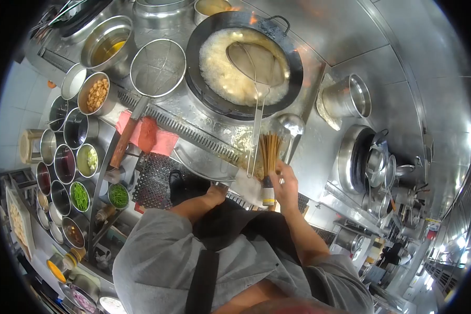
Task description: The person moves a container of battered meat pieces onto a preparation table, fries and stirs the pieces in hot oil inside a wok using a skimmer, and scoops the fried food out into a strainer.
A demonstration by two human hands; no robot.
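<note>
A black wok (193, 68) holds bubbling pale-yellow oil. A round wire-mesh strainer (251, 60) lies across it, its long handle pointing back towards me. My right hand (286, 186) is closed at the lower end of a metal ladle's handle; the ladle (291, 125) has its bowl up at the stove's right side. Just left of those fingers stands a bundle of thin bamboo sticks (270, 149) with a dark band and a pale label below. Low by the stove's front edge is my left hand (214, 195), its fingers mostly hidden.
Left of the wok, a second wire strainer (158, 68) rests on a pot. A wooden-handled tool (123, 144) lies by a pink cloth (162, 144). Several metal containers hold ingredients, including nuts (98, 95) and chopped greens (80, 196). Further right stands a steel pot (358, 97).
</note>
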